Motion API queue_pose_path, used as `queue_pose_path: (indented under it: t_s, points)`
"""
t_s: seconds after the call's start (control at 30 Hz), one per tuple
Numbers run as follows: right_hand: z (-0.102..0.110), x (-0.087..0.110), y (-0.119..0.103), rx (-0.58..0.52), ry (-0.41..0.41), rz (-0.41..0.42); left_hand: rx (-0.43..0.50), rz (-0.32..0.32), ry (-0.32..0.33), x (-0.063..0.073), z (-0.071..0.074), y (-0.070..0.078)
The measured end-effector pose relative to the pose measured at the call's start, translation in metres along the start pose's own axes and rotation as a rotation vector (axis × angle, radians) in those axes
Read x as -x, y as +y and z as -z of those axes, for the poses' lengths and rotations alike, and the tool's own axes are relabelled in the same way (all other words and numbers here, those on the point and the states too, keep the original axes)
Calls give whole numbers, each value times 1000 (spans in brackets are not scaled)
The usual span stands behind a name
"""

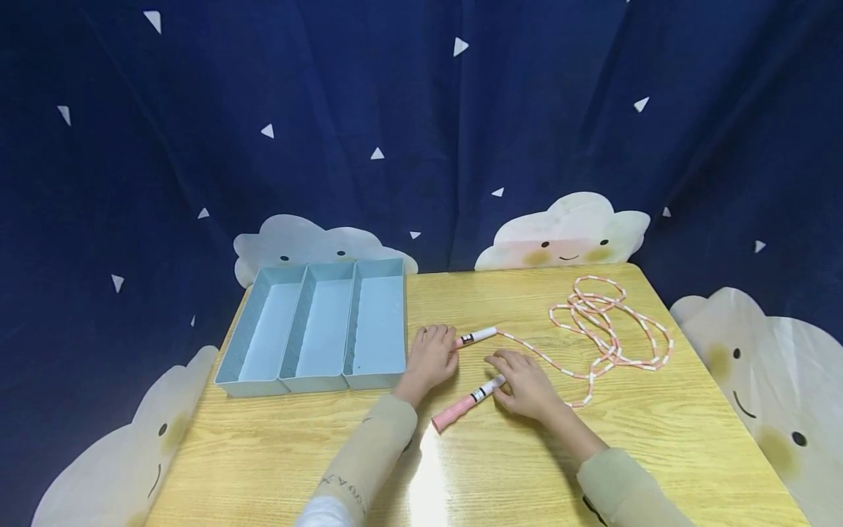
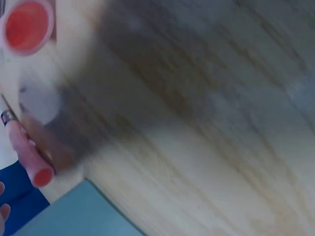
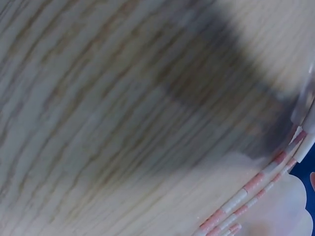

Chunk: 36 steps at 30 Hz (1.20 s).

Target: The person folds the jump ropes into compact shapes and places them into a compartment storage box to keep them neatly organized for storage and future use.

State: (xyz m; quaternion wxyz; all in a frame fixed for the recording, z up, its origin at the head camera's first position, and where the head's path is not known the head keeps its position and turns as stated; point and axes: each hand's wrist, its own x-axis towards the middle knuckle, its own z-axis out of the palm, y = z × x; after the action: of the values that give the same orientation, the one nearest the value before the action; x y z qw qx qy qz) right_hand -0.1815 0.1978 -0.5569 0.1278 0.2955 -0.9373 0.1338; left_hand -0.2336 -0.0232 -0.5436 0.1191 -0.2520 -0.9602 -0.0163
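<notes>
A skipping rope with two pink-and-white handles and a pink-and-white beaded cord [image 1: 602, 322] lies on the table. My left hand [image 1: 431, 359] is over the far handle [image 1: 476, 337] and hides its pink part in the head view. In the left wrist view, that handle's pink end [image 2: 33, 157] shows apart from the visible fingertips [image 2: 4, 212]. My right hand [image 1: 523, 384] is at the white end of the near handle [image 1: 464, 405], with thumb and fingers spread about it. Whether they touch it is unclear. The cord [image 3: 246, 191] crosses the right wrist view.
A light blue tray [image 1: 375, 381] with three long compartments stands left of my left hand. The wooden table [image 1: 263, 461] ends at a dark blue curtain [image 1: 421, 110] with clouds and white triangles. Loose loops of the cord spread across the table's right side.
</notes>
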Motion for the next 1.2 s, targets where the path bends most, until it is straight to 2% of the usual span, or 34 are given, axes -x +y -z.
queue_pose_path:
  t_s: [0.23, 0.47, 0.73, 1.0, 1.2]
  points:
    - [-7, 1, -1, 4, -4, 44, -12, 36, -32, 0, -8, 9]
    - [-10, 2, -3, -29, -50, 62, -26, 75, -74, 2, -16, 8]
    - [-13, 3, -1, -50, -40, 123, -34, 93, -119, 2, -24, 7]
    - [-20, 2, 0, -62, -27, 157, -32, 92, -71, 1, -29, 7]
    - [-24, 2, 0, -67, -22, 171, -38, 95, -60, 1, -33, 7]
